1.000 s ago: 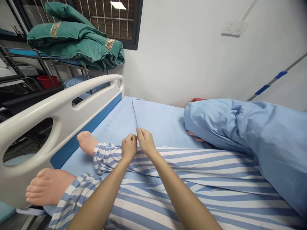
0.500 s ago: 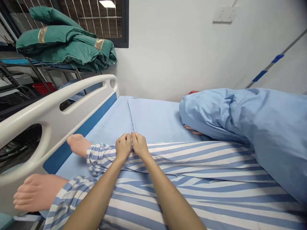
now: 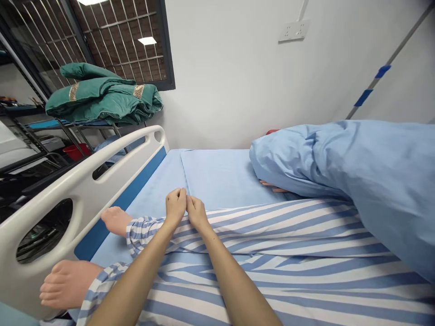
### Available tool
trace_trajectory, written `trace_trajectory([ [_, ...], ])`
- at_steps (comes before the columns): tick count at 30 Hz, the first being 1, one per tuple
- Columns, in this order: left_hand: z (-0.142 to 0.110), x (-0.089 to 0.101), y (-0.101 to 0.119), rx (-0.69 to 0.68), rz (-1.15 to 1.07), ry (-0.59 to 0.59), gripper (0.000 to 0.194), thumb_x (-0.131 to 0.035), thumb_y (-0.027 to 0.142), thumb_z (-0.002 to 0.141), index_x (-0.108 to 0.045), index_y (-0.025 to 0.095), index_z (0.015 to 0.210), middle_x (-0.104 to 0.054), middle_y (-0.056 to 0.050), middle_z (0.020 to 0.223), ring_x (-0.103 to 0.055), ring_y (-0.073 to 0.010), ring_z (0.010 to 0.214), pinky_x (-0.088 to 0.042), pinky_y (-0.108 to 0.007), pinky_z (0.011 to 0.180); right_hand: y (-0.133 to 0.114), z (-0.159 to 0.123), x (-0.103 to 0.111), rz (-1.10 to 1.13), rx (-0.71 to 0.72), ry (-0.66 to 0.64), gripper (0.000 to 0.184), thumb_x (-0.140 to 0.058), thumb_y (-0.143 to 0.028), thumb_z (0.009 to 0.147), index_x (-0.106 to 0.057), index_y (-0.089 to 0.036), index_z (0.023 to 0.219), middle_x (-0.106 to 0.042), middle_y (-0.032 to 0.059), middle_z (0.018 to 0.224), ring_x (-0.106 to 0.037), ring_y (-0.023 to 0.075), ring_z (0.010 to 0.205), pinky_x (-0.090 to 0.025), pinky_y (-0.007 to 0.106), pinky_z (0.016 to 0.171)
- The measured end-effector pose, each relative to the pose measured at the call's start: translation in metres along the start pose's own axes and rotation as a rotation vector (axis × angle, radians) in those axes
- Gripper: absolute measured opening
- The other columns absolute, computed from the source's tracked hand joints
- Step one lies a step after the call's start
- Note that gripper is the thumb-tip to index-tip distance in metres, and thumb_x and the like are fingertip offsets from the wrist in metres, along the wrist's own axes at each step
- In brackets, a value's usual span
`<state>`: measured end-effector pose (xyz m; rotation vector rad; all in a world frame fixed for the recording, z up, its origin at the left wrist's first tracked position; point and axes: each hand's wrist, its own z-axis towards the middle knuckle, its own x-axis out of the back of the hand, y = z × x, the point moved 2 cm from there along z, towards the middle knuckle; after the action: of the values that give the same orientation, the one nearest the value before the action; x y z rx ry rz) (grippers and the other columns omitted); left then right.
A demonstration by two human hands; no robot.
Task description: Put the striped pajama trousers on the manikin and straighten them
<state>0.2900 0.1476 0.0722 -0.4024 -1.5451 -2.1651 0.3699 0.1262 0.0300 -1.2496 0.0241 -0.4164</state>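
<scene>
My left hand and my right hand are both closed, side by side with knuckles nearly touching, over the farther leg of a figure lying on the bed. What the fingers hold, if anything, is hidden. Blue-and-white striped trousers cover the figure's legs. Two bare, smooth, manikin-like feet, the farther foot and the nearer foot, point toward the bed end. Just beyond my hands lies the light blue sheet, with a crease running toward them.
A white footboard rises at the left. Bunched blue bedding covers the figure's upper part at right, with fingertips showing beneath it. Folded green bedding rests on a rack by the barred window. A wall stands behind.
The view has tilted upward a little. My right hand has shifted slightly lower than my left; both stay closed and close together. The legs and bedding look unchanged.
</scene>
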Motion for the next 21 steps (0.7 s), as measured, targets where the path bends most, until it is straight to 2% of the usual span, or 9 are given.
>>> trace_trajectory([
  [2,0.0,-0.013,0.012,0.035,-0.178,0.063,0.035,-0.038,0.035,0.079,-0.029,0.02,0.049,-0.025,0.006,0.046,-0.028,-0.0079,0.048,-0.024,-0.022,0.049,0.002,0.002,0.002,0.1,-0.028,0.003,0.037,-0.032,-0.039,0.085,-0.039,-0.019,0.055,-0.042,-0.0033,0.052,-0.038,0.0107,0.052,-0.027,0.023,0.05],
  [5,-0.008,-0.029,0.005,0.11,-0.268,0.159,0.034,-0.039,0.034,0.078,-0.027,0.02,0.049,-0.026,0.007,0.046,-0.028,-0.0076,0.048,-0.024,-0.022,0.048,0.005,0.004,0.005,0.201,-0.097,0.066,0.035,-0.035,-0.041,0.082,-0.038,-0.019,0.055,-0.041,-0.0037,0.052,-0.037,0.0104,0.052,-0.029,0.023,0.05],
  [8,-0.018,-0.037,-0.017,0.161,-0.223,0.111,0.033,-0.04,0.032,0.078,-0.03,0.019,0.048,-0.031,0.007,0.045,-0.029,-0.0078,0.048,-0.024,-0.022,0.048,0.005,0.004,0.005,0.202,-0.12,0.121,0.035,-0.038,-0.042,0.082,-0.038,-0.02,0.054,-0.039,-0.0043,0.051,-0.036,0.0101,0.052,-0.03,0.023,0.05],
  [11,-0.023,-0.037,-0.03,0.139,-0.183,0.061,0.032,-0.039,0.032,0.079,-0.034,0.019,0.05,-0.034,0.006,0.045,-0.032,-0.008,0.049,-0.025,-0.022,0.05,0.003,0.002,0.004,0.171,-0.118,0.113,0.036,-0.039,-0.043,0.082,-0.04,-0.019,0.055,-0.04,-0.0041,0.051,-0.036,0.0101,0.053,-0.03,0.022,0.049],
  [18,-0.021,-0.033,-0.027,0.137,-0.099,0.029,0.032,-0.036,0.033,0.08,-0.039,0.019,0.051,-0.045,0.003,0.049,-0.036,-0.0094,0.05,-0.025,-0.023,0.052,0.004,0.002,0.001,0.102,-0.127,0.104,0.036,-0.037,-0.043,0.082,-0.039,-0.019,0.056,-0.041,-0.0038,0.052,-0.037,0.0104,0.054,-0.03,0.022,0.05],
  [21,-0.021,-0.029,-0.028,0.157,-0.048,0.0,0.033,-0.034,0.033,0.081,-0.042,0.02,0.053,-0.051,0.001,0.053,-0.04,-0.0107,0.053,-0.027,-0.024,0.054,-0.003,0.006,0.004,-0.039,-0.143,0.045,0.037,-0.035,-0.041,0.083,-0.04,-0.019,0.054,-0.042,-0.0032,0.051,-0.037,0.0109,0.053,-0.029,0.023,0.05],
])
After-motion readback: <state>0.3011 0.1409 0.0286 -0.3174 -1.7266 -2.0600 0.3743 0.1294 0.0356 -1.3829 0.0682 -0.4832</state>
